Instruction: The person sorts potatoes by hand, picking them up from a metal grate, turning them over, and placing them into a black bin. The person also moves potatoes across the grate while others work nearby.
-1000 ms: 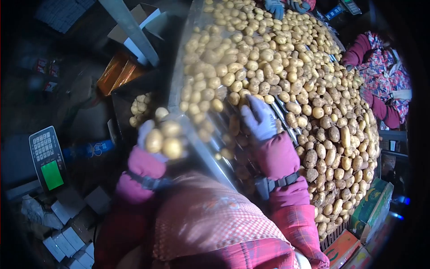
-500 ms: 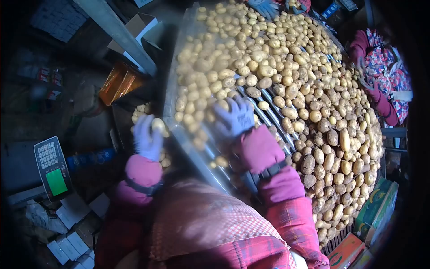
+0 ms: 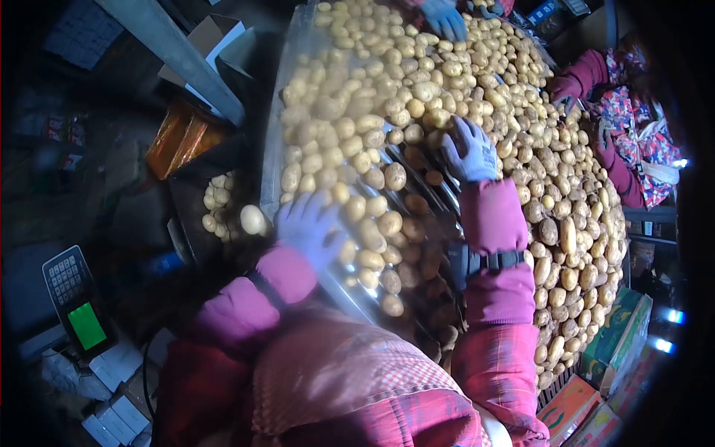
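Many potatoes (image 3: 551, 231) cover a sorting table with metal bars (image 3: 413, 167). My left hand (image 3: 309, 227), in a pale blue-purple glove, is spread at the table's metal edge (image 3: 269, 167), beside several loose potatoes (image 3: 372, 235). Its outline is a little blurred. Just left of it, past the edge, a pale potato (image 3: 253, 220) appears apart from any hand. Farther over the table, my right hand (image 3: 471, 153), gloved alike, reaches to the potato heap with fingers apart and the fingertips at the potatoes. I see nothing gripped in it.
Below the edge on the left, a dark container holds potatoes (image 3: 218, 197). A scale display (image 3: 80, 305) stands at far left, near a metal post (image 3: 194, 56). Another person's blue-gloved hand (image 3: 445, 18) is at the far end; a co-worker (image 3: 633, 127) stands right. Cartons (image 3: 570, 410) lie lower right.
My left hand has moved right from above the container to the table edge; the pale potato has left it. My right hand has moved up and right. More potatoes lie on the near bars.
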`<state>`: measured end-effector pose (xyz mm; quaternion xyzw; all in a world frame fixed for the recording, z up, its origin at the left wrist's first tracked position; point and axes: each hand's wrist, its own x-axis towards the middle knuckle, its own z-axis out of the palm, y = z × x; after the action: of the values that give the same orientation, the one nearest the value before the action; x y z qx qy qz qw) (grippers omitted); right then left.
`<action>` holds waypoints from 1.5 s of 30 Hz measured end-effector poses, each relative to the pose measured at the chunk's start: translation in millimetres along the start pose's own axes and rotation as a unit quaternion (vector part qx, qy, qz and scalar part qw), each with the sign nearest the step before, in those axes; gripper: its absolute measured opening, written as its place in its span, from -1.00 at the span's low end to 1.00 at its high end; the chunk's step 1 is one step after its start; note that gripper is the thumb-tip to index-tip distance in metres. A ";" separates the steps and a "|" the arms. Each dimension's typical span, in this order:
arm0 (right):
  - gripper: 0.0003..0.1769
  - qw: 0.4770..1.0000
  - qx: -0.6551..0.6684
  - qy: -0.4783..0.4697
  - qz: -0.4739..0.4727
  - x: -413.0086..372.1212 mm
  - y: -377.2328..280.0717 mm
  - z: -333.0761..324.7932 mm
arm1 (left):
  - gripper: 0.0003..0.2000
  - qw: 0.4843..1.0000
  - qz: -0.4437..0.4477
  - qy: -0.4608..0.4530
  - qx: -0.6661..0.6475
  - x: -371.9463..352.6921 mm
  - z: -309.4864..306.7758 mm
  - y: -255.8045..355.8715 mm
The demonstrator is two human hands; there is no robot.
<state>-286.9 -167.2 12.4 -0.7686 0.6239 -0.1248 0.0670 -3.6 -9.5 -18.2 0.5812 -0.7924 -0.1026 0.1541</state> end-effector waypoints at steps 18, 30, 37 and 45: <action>-0.54 0.933 0.304 -0.173 -0.083 -57.2 -107.8 -20.1 | -0.43 0.996 0.038 0.066 -0.053 -6.8 6.0 -6.4; -0.43 0.993 -0.081 0.073 -0.046 -45.7 -16.9 58.5 | -0.56 0.996 0.011 0.010 -0.086 -4.5 -3.0 -0.7; -0.54 0.974 0.144 0.073 -0.161 -126.6 -23.9 26.2 | -0.59 0.996 0.024 0.018 -0.082 -4.5 1.5 -3.3; -0.41 0.998 -0.042 0.031 -0.022 -152.7 -22.0 20.2 | -0.59 0.997 0.027 0.030 -0.067 -9.7 6.7 -3.4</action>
<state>-289.7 -14.6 -17.8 -0.7799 0.6135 -0.1232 0.0123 -0.3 -1.5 -26.8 0.5509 -0.7940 -0.1341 0.2194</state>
